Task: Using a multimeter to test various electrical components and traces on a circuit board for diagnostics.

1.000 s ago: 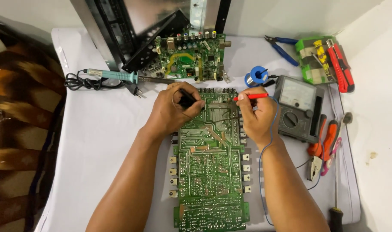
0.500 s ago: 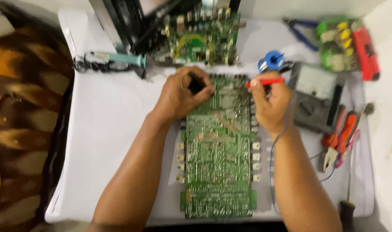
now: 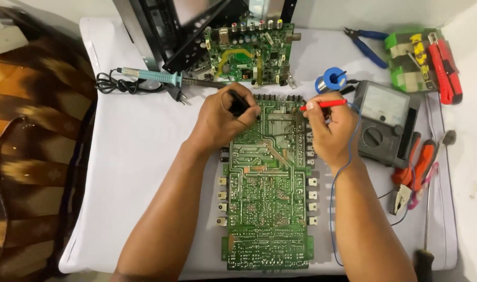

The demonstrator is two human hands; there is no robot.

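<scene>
A long green circuit board [image 3: 267, 198] lies solder side up on the white cloth. My left hand [image 3: 222, 120] grips a black test probe [image 3: 238, 102] with its tip on the board's upper left part. My right hand [image 3: 330, 128] pinches a red test probe [image 3: 324, 104], its tip touching the board's upper right part. A thin wire runs from my right hand down past my forearm. Right beside my right hand sits a grey analogue multimeter [image 3: 387, 120].
A smaller green board [image 3: 249, 52] and a black metal frame [image 3: 181, 26] lie at the back. A teal soldering iron [image 3: 149, 77] with its cord rests at the left. Blue solder spool [image 3: 333, 78], blue pliers [image 3: 366, 44], orange pliers [image 3: 413, 169], a screwdriver [image 3: 425, 230] and a green tool case [image 3: 421, 57] crowd the right.
The view has shifted a little, so everything sits slightly lower in the frame. Both hands hold the probes on the same upper part of the board.
</scene>
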